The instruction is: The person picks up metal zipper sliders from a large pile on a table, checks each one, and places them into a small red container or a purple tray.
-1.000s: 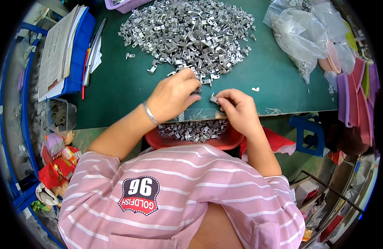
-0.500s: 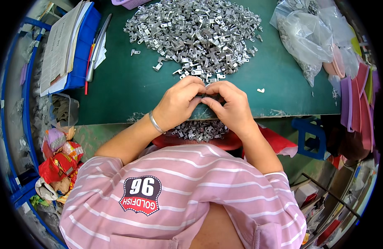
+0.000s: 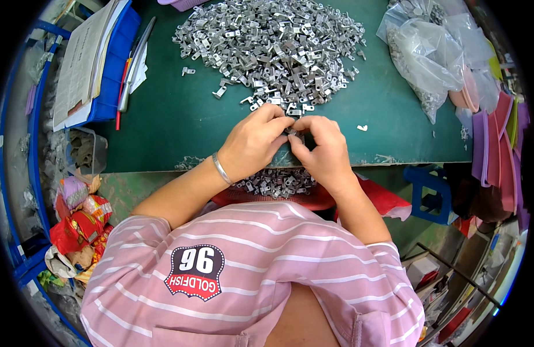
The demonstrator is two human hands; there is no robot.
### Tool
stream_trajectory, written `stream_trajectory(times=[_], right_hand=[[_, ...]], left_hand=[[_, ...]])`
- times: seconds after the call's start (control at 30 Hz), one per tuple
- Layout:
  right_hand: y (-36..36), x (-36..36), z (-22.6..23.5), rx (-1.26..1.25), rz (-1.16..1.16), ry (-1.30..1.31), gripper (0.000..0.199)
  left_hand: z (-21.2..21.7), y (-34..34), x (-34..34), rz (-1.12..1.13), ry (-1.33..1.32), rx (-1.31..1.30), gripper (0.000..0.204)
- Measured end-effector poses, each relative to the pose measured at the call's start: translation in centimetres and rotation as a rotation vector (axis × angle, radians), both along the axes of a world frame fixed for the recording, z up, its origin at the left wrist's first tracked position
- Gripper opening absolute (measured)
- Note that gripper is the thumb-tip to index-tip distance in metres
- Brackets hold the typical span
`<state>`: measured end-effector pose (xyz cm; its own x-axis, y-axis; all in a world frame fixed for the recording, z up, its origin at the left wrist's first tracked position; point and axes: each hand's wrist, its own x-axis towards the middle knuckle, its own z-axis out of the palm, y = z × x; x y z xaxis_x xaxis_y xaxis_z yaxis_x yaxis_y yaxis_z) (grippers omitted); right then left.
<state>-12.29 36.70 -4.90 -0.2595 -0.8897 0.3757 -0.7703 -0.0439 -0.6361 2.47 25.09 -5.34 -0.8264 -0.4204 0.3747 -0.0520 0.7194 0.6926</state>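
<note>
Close to the front edge of the green table (image 3: 157,139), my left hand (image 3: 254,139) and my right hand (image 3: 325,147) meet with bent fingers. Between their fingertips a small metal piece (image 3: 292,132) shows in part; the fingers cover most of it. Thumbs and forefingers of both hands are closed around it. Just beyond them spreads a large heap of small silvery metal brackets (image 3: 272,46), bent, with holes. Below my wrists, under the table edge, a red basket (image 3: 301,200) holds more of these brackets.
At left stand a blue file tray (image 3: 113,75) with papers, a red pen (image 3: 121,95) and a clear plastic tub (image 3: 87,151). Clear bags of parts (image 3: 426,58) lie at back right, near pink and purple bins (image 3: 498,139). A blue stool (image 3: 429,191) stands below.
My right thumb and forefinger have shifted slightly, and a bit more of the metal piece shows between the fingertips. The heap looks the same.
</note>
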Motion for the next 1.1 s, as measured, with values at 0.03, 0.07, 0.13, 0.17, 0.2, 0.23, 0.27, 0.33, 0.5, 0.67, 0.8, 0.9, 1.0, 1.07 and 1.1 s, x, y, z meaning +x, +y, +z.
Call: stream_trajectory(times=[0.03, 0.07, 0.13, 0.17, 0.2, 0.23, 0.27, 0.33, 0.5, 0.67, 0.8, 0.9, 1.0, 1.07, 1.1], right_hand=[[0.1, 0.1, 0.2, 0.001, 0.004, 0.001, 0.03], [0.2, 0.2, 0.6, 0.031, -0.019, -0.237, 0.029], [0.4, 0.1, 0.6, 0.061, -0.045, -0.472, 0.027], [0.6, -0.1, 0.3, -0.006, -0.017, -0.51, 0.025], [0.7, -0.1, 0.2, -0.072, 0.012, -0.55, 0.023], [0.8, -0.2, 0.4, -0.071, 0.013, -0.549, 0.023], [0.9, -0.2, 1.1, -0.05, 0.027, -0.414, 0.024], [1.0, -0.3, 1.3, -0.027, 0.041, -0.282, 0.025], [1.4, -1.3, 1.2, -0.037, 0.047, -0.107, 0.028], [1.9, -2.3, 1.2, -0.05, -0.068, -0.309, 0.027], [2.5, -2.7, 0.2, 0.084, -0.157, -0.312, 0.022], [2.6, -2.0, -0.2, 0.08, -0.087, -0.368, 0.024], [2.6, -1.9, -0.8, 0.04, -0.07, -0.55, 0.024], [2.7, -1.8, -1.0, 0.01, -0.071, -0.565, 0.024], [2.7, -1.7, -1.1, -0.02, -0.076, -0.581, 0.024]], left_hand=[[0.0, 0.0, 0.0, 0.004, 0.001, 0.001, 0.032], [0.1, 0.0, -0.1, 0.017, 0.036, 0.018, 0.029], [0.6, 0.0, -0.1, 0.027, 0.075, 0.035, 0.027], [0.9, 0.1, -0.1, 0.027, 0.103, 0.1, 0.025], [1.1, 0.1, 0.0, 0.029, 0.13, 0.165, 0.023], [1.4, -0.1, 0.2, 0.03, 0.13, 0.166, 0.023], [1.7, -0.3, 0.4, 0.006, 0.096, 0.121, 0.022], [2.1, -0.5, 0.5, -0.017, 0.059, 0.078, 0.021], [3.0, -0.4, 0.6, 0.056, 0.191, 0.021, 0.019], [1.9, -0.2, 1.1, 0.059, 0.169, 0.906, 0.018], [1.4, 0.4, 1.2, 0.071, -0.032, 1.325, 0.018], [1.2, 0.8, 0.9, 0.172, -0.118, 1.413, 0.014], [0.8, 1.6, 0.5, 0.106, -0.242, 0.405, 0.013], [0.1, 1.7, 0.2, 0.111, -0.068, 0.031, 0.011], [-0.1, 1.4, 0.2, 0.116, -0.058, 0.057, 0.008]])
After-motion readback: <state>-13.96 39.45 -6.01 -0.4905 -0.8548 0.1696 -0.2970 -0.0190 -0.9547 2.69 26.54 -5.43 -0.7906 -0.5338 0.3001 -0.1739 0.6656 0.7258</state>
